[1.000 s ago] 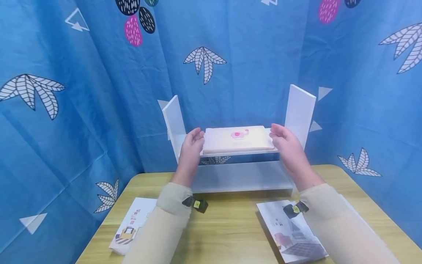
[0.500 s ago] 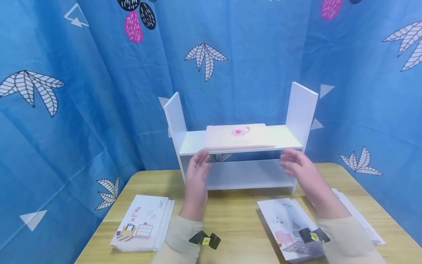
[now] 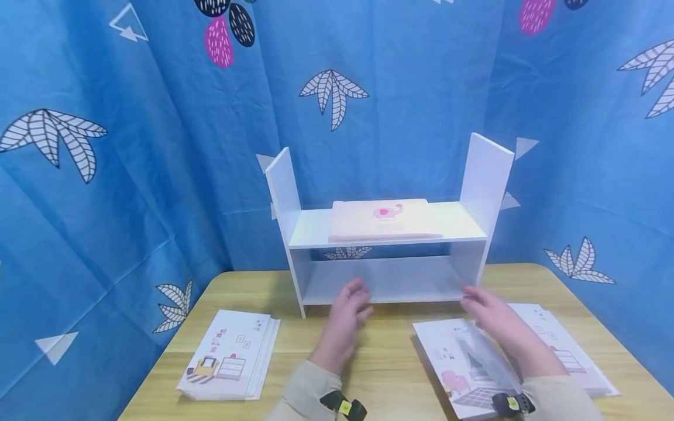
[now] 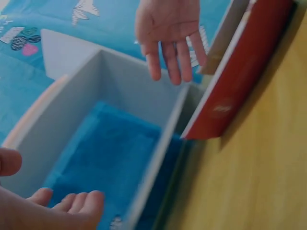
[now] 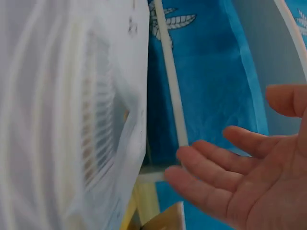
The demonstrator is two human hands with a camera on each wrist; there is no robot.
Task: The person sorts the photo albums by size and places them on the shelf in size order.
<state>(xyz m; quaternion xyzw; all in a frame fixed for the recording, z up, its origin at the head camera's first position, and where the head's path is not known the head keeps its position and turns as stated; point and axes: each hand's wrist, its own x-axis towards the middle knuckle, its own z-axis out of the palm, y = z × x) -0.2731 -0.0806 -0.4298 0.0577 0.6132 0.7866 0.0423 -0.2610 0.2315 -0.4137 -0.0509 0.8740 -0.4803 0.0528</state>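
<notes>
My left hand is in front of the lower board of the white shelf, fingers loosely bent and holding nothing. My right hand hovers over the back corner of a stack of white books with a pink armchair on the cover, near the shelf's right side. In the right wrist view, the right hand has its fingers relaxed, beside the stack. On the upper shelf board lies a pale pink book with an elephant on it. The left wrist view catches both hands and a red book side.
To the left on the wooden table lies another white book stack with a yellow armchair printed on top. Further books lie at the right, partly behind the right forearm. A patterned blue curtain hangs behind the table.
Both hands have drawn back and down from beside the pink book on the upper shelf, toward the table. The left hand has also shifted right; the pink book stays in place.
</notes>
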